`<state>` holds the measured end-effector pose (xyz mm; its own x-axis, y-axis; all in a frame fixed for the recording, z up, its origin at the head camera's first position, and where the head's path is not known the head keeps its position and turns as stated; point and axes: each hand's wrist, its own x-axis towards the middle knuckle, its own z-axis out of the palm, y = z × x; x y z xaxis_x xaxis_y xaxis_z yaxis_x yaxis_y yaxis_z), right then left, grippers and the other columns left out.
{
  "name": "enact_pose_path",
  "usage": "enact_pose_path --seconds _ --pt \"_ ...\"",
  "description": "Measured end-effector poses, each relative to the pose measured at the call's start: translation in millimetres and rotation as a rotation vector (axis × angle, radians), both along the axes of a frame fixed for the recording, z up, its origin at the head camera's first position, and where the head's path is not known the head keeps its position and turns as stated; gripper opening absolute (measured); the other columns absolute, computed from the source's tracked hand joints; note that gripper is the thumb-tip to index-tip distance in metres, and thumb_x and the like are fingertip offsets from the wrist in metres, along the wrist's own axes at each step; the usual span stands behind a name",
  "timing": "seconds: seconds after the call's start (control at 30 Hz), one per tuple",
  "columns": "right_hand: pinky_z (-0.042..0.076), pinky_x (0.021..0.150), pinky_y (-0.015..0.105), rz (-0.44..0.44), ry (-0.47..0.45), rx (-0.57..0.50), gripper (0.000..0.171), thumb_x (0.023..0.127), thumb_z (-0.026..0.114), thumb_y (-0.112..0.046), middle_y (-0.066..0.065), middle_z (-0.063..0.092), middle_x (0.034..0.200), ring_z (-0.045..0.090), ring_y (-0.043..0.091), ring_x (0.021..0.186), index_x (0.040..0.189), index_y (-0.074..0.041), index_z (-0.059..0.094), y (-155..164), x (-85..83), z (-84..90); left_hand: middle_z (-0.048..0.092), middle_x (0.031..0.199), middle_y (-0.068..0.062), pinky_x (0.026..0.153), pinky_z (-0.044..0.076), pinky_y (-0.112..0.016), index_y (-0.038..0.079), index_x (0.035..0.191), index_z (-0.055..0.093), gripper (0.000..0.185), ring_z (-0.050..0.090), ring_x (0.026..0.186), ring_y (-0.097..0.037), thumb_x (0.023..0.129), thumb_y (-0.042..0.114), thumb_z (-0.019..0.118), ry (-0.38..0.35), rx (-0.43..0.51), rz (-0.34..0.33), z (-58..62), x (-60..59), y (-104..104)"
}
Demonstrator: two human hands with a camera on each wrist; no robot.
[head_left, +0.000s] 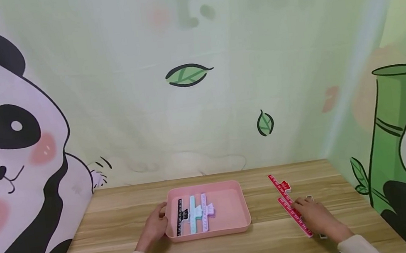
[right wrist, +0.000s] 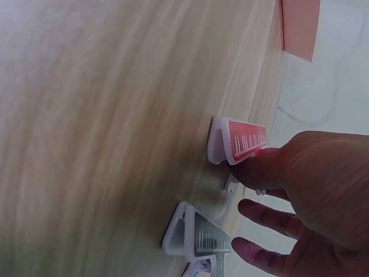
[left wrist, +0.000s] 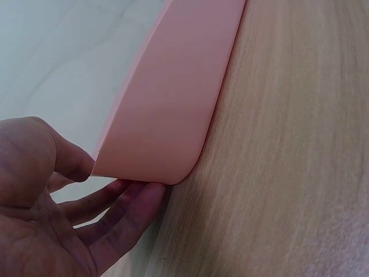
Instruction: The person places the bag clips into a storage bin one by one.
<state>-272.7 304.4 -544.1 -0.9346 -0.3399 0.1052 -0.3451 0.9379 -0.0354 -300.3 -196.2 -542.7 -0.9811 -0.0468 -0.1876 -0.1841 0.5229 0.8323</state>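
A person sits at a wooden table (head_left: pixel 123 219), seen from a head camera, with panda and bamboo wall art behind. The left hand (head_left: pixel 156 228) steadies a pink tray (head_left: pixel 233 198) at its 9 o'clock edge; the wrist view shows fingers (left wrist: pixel 124 210) straight beneath the tray's rounded corner and the thumb against its wall, a light brace more than a clamp. Inside the tray three ruler-printed clips lie side by side: a black clip (head_left: pixel 181 221), a mint clip (head_left: pixel 193 215) and a lilac clip (head_left: pixel 205 212). The right hand (head_left: pixel 318 215) lies at the tray's 3 o'clock, fingers spread and relaxed, its grip closed on nothing; one fingertip (right wrist: pixel 256 167) presses the end of a red clip (head_left: pixel 294 216) lying flat on the table. To lift it well, the thumb and forefinger would likely need to pinch its long sides near the middle, since the flat body offers little edge. A second red clip (head_left: pixel 279 184) lies just beyond, toward 12 o'clock of the hand. A grey clip (right wrist: pixel 199 236) sits right beside the fingers and is mostly hidden under the hand from above, so it could be knocked. The tray's right half has bare floor, and the path there looks unobstructed
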Motion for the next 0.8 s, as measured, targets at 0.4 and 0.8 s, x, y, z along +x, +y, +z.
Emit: enact_pose_path --seconds 0.4,0.8 --pt "0.049 0.088 0.062 0.001 -0.021 0.003 0.037 0.087 0.067 -0.005 0.016 0.061 0.120 0.058 0.038 0.111 0.123 -0.001 0.061 -2 -0.2 2.9 0.051 0.139 -0.030 0.073 0.057 -0.037 0.011 0.153 0.032 0.055 0.062 0.103 -0.032 0.098 0.008 0.043 0.008 -0.013 0.006 1.8 -2.7 2" --pt "0.048 0.095 0.058 0.049 0.003 -0.011 0.040 0.090 0.064 -0.007 0.022 0.060 0.121 0.059 0.041 0.111 0.127 0.006 0.057 -9 2.6 9.8 0.052 0.138 -0.030 0.073 0.057 -0.038 0.011 0.152 0.033 0.055 0.063 0.102 -0.031 0.098 0.008 0.043 0.017 -0.025 -0.002 -2.1 -1.3 0"
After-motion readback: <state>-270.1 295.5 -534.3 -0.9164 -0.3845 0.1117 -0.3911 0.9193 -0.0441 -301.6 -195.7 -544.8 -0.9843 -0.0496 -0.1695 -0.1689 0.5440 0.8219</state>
